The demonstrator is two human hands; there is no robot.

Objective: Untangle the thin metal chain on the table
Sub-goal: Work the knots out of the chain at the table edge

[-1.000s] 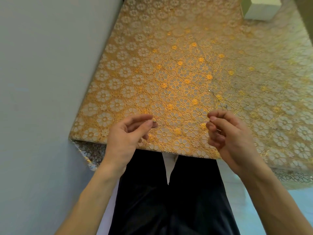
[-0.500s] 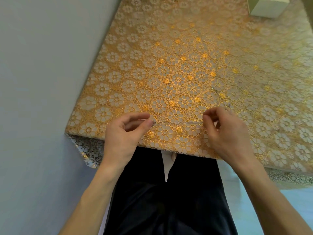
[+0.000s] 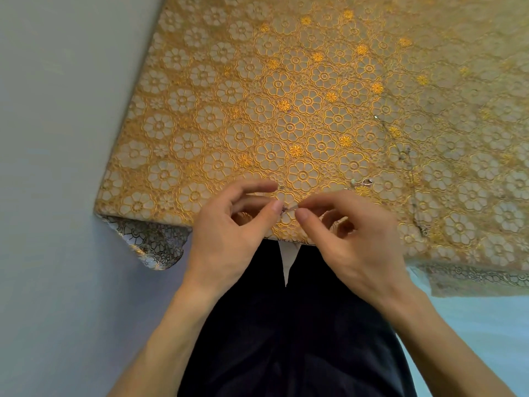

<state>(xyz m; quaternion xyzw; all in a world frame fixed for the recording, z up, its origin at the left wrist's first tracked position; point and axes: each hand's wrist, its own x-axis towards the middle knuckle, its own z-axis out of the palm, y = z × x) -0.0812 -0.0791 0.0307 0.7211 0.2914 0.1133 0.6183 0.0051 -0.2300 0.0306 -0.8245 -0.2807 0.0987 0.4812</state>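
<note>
Pinching hands: the left hand (image 3: 233, 229) and the right hand (image 3: 355, 239) were held close together over the near edge of the tablecloth (image 3: 200, 133), with the thumb tips almost touching.
Left hand: the chain (image 3: 289, 208) was pinched between the thumb and a curled finger. The forefinger was held bent above the pinch and nothing was gripped by it.
Right hand: the fingers were curled, and the chain was pinched between the thumb and forefinger, just beside the left thumb.
Chain, held part: a short bright length of the thin metal chain was stretched between the two pinches, just above the cloth near its front edge.
Chain, loose part: more of the strand was laid on the cloth to the right of the hands. Small bright bits were seen just beyond the right fingers, and a faint line was traced further back and down toward the near edge. Its full course could not be followed against the pattern.
Tangle: whether a knot was held between the fingertips could not be told.
Tablecloth: a gold, flower-patterned cloth was spread flat and was folded under at the near left corner, where a paler side was shown.
Surroundings: a grey wall (image 3: 57, 138) was seen at the left, dark trousers (image 3: 286, 339) below the hands, and a pale floor (image 3: 481, 325) at the right.
</note>
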